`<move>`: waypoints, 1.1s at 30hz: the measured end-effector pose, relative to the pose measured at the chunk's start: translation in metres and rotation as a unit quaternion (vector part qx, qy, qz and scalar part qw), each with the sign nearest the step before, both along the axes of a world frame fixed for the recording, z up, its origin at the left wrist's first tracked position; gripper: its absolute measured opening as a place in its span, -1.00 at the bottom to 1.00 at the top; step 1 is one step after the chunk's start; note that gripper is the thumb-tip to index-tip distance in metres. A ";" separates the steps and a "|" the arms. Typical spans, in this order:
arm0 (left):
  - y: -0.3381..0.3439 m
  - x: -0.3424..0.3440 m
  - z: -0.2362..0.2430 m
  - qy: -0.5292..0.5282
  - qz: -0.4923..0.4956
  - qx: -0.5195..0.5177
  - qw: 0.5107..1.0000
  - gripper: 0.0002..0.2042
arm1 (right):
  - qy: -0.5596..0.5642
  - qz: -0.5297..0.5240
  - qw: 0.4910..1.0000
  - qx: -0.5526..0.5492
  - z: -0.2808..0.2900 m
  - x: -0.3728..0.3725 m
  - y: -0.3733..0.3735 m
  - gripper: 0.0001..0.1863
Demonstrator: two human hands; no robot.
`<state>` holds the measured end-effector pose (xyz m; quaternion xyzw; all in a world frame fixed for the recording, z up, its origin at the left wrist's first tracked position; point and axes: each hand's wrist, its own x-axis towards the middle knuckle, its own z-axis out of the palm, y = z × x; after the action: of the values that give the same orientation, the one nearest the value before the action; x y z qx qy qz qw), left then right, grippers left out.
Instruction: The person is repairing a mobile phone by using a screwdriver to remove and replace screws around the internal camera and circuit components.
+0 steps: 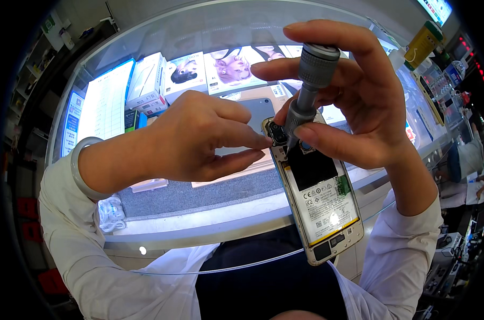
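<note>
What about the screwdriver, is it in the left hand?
No, the right hand grips the screwdriver, its tip at the camera end of the opened phone.

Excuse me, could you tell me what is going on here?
Someone is working on an opened phone whose battery lies exposed. Their right hand holds a grey screwdriver, its tip pointing down at the phone's upper part, near the camera. Their left hand is at the phone's upper left edge. Boxes show at the glass counter beyond.
</note>
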<state>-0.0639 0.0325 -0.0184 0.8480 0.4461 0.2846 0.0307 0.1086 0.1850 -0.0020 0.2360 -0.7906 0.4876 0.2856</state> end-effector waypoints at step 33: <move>-0.011 0.008 0.001 0.100 -0.035 0.101 0.989 -0.71 | -0.006 -0.164 0.981 0.101 0.007 0.002 -0.014 -0.18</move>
<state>-0.0555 0.0212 -0.0172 0.8859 0.3862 0.2409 -0.0896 0.1109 0.1711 0.0050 0.1276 -0.8654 0.3534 0.3316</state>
